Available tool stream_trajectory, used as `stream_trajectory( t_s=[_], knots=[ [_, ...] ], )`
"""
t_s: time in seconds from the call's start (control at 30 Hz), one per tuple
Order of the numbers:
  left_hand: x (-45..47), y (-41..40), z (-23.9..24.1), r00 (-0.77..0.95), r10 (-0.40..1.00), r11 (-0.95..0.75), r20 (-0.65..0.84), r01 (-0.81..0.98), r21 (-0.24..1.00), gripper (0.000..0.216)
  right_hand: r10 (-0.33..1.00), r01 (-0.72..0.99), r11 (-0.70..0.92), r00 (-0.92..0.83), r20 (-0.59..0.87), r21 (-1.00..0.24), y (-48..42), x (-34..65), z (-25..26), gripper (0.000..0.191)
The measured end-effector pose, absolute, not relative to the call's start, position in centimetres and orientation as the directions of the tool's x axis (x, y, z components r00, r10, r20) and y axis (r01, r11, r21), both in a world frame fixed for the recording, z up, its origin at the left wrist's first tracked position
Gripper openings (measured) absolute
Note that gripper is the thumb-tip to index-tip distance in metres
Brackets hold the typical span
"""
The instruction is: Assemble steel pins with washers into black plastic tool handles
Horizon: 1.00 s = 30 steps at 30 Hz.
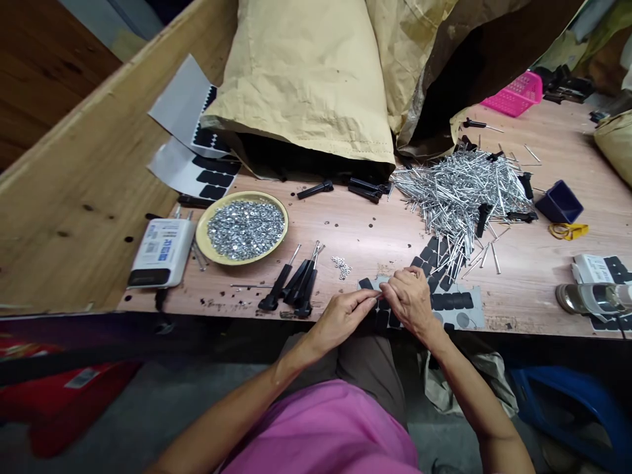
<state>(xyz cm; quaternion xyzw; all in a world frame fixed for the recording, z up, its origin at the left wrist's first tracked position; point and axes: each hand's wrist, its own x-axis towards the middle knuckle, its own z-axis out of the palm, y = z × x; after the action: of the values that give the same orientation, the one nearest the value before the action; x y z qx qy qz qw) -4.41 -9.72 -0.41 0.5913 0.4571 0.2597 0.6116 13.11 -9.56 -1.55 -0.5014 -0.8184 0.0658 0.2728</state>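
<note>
My left hand (345, 315) and my right hand (409, 297) meet at the front edge of the wooden table (375, 230), fingertips pinched together over a grey sheet of black adhesive pads (447, 306). What the fingers hold is too small to make out. Just left of my hands lie several black-handled tools with metal shafts (296, 283). A small cluster of loose nuts (342, 266) lies beyond my left hand. A big heap of thin metal rods (461, 191) spreads out behind my right hand.
A yellow plate (241, 228) heaped with small metal nuts stands at left, beside a white box (162, 251). Brown paper sacks (316, 79) lean at the back. A dark blue cup (559, 202), yellow rubber bands (569, 230), a pink basket (516, 94) and more pad sheets (202, 151) lie around.
</note>
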Motion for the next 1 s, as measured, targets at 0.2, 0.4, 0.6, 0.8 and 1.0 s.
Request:
stream_trajectory(
  t_s=[0.2,0.4,0.6,0.8,1.0],
  knots=[
    [-4.3,-9.5,-0.3,0.465,0.848,0.188,-0.254,0.185,0.965,0.039,0.886,0.705,0.463,-0.344,0.311,-0.538,-9.5,13.5,-0.7,0.040],
    [-3.6,-10.0,-0.6,0.385,0.894,0.190,-0.230,0.140,0.972,0.028,0.888,0.880,0.404,-0.312,0.338,-0.250,-9.4,12.8,-0.9,0.044],
    [-2.5,-9.8,-0.3,0.283,0.853,0.510,-0.438,-0.275,0.815,0.032,0.977,0.788,0.079,0.060,0.203,-0.611,-11.5,12.0,0.0,0.044],
    [-0.6,-11.0,0.1,0.224,0.876,0.483,-0.428,-0.436,0.760,0.028,0.979,0.312,-0.116,0.195,-0.056,-0.943,-15.5,8.8,-0.7,0.031],
    [-0.7,-13.5,-0.8,0.140,0.933,0.360,-0.333,-0.299,0.884,0.024,0.910,0.393,-0.400,0.280,-0.307,-0.828,-18.3,8.0,-0.3,0.036]
  ],
)
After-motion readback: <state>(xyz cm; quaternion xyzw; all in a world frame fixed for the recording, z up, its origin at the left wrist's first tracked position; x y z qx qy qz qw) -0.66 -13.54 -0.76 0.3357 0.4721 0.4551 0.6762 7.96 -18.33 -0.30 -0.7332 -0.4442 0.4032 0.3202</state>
